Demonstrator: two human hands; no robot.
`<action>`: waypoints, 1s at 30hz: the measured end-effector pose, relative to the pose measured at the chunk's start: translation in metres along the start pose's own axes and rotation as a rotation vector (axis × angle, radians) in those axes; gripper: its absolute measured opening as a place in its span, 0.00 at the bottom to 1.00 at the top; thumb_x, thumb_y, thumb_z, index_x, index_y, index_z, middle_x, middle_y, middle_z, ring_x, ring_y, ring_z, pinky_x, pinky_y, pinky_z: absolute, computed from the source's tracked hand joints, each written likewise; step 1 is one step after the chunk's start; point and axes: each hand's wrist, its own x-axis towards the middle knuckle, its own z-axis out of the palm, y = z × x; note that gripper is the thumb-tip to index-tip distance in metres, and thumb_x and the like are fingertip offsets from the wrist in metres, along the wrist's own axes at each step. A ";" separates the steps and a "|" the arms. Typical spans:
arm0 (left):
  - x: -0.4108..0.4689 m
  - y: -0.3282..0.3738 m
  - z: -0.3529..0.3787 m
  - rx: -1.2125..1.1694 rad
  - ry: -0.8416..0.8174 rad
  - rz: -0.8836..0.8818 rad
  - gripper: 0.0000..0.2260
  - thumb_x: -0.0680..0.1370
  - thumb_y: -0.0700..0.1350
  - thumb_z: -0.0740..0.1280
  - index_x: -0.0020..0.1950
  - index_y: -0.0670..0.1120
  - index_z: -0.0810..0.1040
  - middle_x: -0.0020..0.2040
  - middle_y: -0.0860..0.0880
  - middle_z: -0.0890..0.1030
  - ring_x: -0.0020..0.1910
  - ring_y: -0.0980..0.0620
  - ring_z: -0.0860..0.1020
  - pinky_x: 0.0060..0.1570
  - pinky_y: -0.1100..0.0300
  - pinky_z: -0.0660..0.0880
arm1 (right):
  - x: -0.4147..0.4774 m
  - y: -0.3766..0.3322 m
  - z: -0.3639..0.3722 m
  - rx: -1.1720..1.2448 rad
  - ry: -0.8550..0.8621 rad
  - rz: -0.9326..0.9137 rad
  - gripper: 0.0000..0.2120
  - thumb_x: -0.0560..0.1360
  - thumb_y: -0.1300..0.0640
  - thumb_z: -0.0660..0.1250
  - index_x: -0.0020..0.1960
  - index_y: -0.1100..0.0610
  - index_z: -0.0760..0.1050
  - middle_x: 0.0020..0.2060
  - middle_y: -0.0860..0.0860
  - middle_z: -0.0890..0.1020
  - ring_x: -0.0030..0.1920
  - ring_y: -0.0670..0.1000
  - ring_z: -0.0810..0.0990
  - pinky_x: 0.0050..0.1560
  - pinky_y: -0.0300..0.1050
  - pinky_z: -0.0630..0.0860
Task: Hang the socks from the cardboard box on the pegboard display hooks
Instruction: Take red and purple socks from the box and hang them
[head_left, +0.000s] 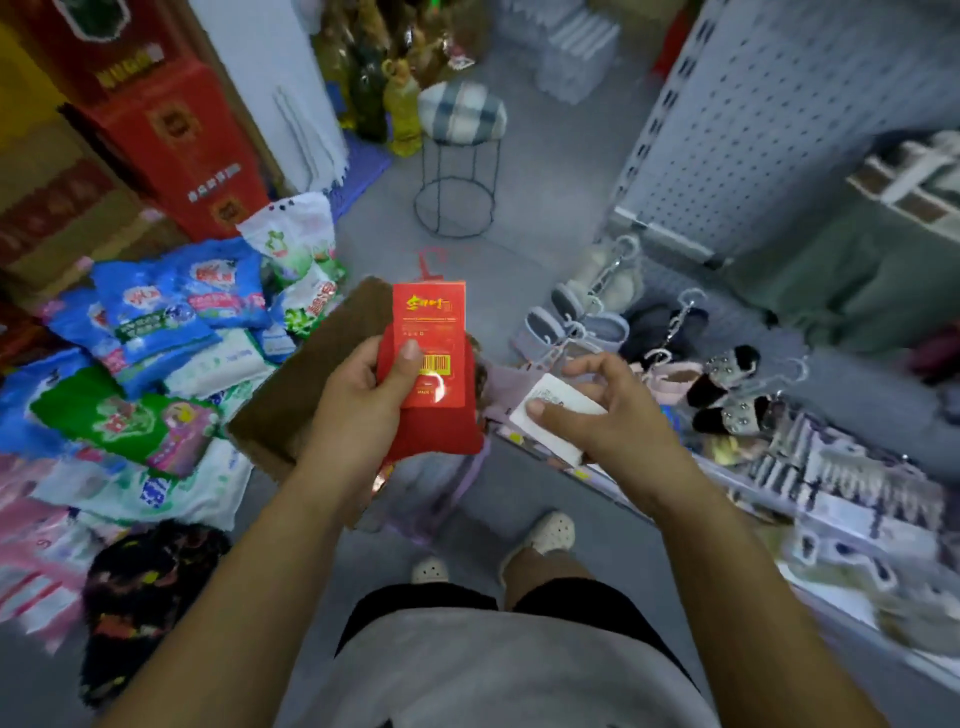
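Observation:
My left hand (363, 384) grips a pair of red socks (439, 426) with a red card label and a red plastic hook at the top, thumb pressed on the label. My right hand (597, 400) holds a white-labelled pack of pale purple socks (553, 415), thumb on the white card. Below both hands stands the open cardboard box (322, 364), one brown flap raised toward the left. The grey pegboard (769, 104) rises at the upper right.
Slippers on hangers (597, 317) hang along the pegboard's lower part, with shelf goods (831, 483) at the right. Detergent bags (156, 332) are piled on the floor at the left beside red cartons (182, 135). A wire stool with a checked cushion (460, 156) stands ahead.

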 end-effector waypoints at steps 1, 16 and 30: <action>-0.002 0.002 0.013 0.027 -0.044 0.007 0.11 0.82 0.56 0.66 0.58 0.51 0.82 0.50 0.49 0.87 0.50 0.50 0.86 0.52 0.50 0.83 | -0.009 0.000 -0.012 -0.015 0.040 -0.017 0.20 0.70 0.63 0.78 0.55 0.56 0.70 0.44 0.54 0.85 0.39 0.55 0.83 0.33 0.57 0.83; -0.106 -0.003 0.320 0.172 -0.619 0.090 0.10 0.83 0.53 0.62 0.64 0.61 0.77 0.59 0.54 0.84 0.56 0.58 0.83 0.58 0.58 0.78 | -0.169 0.029 -0.258 0.208 0.423 -0.130 0.20 0.70 0.66 0.77 0.59 0.55 0.77 0.34 0.43 0.83 0.34 0.42 0.80 0.34 0.40 0.78; -0.252 -0.015 0.562 0.138 -1.086 -0.206 0.27 0.74 0.65 0.62 0.64 0.49 0.80 0.53 0.45 0.87 0.47 0.45 0.86 0.53 0.47 0.80 | -0.283 0.082 -0.442 0.583 0.552 -0.260 0.26 0.74 0.56 0.75 0.71 0.50 0.72 0.55 0.56 0.84 0.52 0.58 0.83 0.56 0.55 0.79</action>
